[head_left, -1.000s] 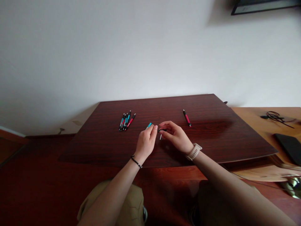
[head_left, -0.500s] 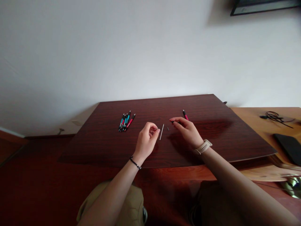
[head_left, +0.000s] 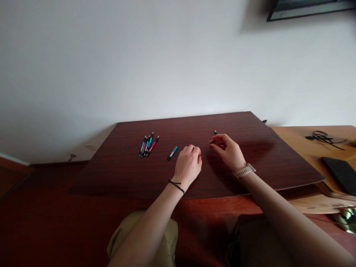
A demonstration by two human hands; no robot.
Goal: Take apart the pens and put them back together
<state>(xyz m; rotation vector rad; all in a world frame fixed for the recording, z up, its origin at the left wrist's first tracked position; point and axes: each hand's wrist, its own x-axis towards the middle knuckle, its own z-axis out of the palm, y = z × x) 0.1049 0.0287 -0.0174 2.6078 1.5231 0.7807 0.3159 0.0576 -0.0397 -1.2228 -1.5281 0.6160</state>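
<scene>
My left hand point(head_left: 188, 162) is closed, back up, over the middle of the dark table point(head_left: 133, 178); what its fingers hold is hidden. Just left of it lies a blue pen barrel point(head_left: 172, 152). My right hand point(head_left: 228, 149) pinches a small black pen part point(head_left: 213, 143) above the table. Behind the right hand, the dark tip of a pen point(head_left: 215, 132) shows, the rest mostly covered. Several blue and red pens point(head_left: 148, 144) lie in a loose bunch on the left.
A lighter wooden table point(head_left: 294, 137) adjoins on the right, bearing a coiled black cable point(head_left: 324, 137) and a flat black device point(head_left: 340, 173). A pale wall point(head_left: 178, 66) stands behind the table.
My left hand has moved right and turned back up, over where the white refill and small part lay. The blue barrel now shows beside it. My right hand has shifted slightly right.
</scene>
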